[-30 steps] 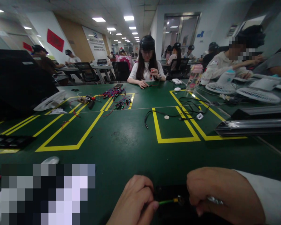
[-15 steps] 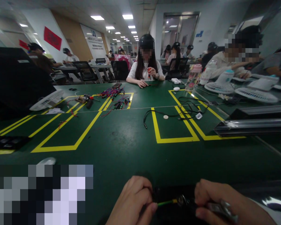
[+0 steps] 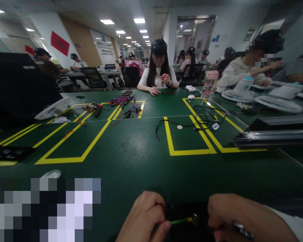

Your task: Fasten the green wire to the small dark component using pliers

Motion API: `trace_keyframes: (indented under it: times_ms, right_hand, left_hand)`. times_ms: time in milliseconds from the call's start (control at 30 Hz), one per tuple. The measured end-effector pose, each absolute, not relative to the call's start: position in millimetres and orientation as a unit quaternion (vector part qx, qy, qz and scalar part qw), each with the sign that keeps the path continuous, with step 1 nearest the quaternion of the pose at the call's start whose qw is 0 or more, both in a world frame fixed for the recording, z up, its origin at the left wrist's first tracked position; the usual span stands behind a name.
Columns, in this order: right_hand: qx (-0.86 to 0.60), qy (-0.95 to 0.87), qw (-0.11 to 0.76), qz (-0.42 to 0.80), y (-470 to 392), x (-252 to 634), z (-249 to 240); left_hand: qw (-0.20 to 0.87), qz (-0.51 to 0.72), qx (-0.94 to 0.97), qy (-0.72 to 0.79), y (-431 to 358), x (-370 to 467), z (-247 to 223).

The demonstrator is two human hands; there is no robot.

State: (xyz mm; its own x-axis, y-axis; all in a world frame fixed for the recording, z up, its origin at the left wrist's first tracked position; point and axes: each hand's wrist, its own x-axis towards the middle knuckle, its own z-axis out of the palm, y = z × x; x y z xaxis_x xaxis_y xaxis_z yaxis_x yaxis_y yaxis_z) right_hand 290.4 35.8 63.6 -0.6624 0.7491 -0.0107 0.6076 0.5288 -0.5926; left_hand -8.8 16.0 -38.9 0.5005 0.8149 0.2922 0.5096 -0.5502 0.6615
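Counter [image 3: 141, 161], green with yellow tape boxes, fills most of my view. Across it a person [image 3: 158, 72] sits working; a black cable [image 3: 192, 122] and a tangle of coloured wires [image 3: 126, 107] lie well apart from me. At the near edge, my left hand [image 3: 143, 218] pinches a green wire [image 3: 180, 221], and my right hand [image 3: 239, 220] closes on a metal tool [image 3: 238, 228] at its tip.

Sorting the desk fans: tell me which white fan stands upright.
The white desk fan with the teal top, far right beside the pink-lidded bottle; the others lie flat.
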Motion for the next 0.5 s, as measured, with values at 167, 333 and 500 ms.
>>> trace_keyframes:
  times_ms: [167, 333, 500]
  right_hand:
    - [-0.303, -0.900, 0.101, 0.296, 53.7, 288.6, 71.4]
    - [-0.242, -0.917, 0.110, 0.298, 62.3, 288.9, 69.4]
    - [-0.264, -0.904, 0.120, 0.313, 63.7, 292.6, 73.9]
  left_hand:
    - [0.243, 0.319, 0.830, 0.388, 16.8, -9.7, -49.6]
    - [0.251, 0.308, 0.829, 0.394, 17.6, -10.2, -46.3]
    - [0.248, 0.314, 0.829, 0.390, 18.5, -9.8, -46.2]
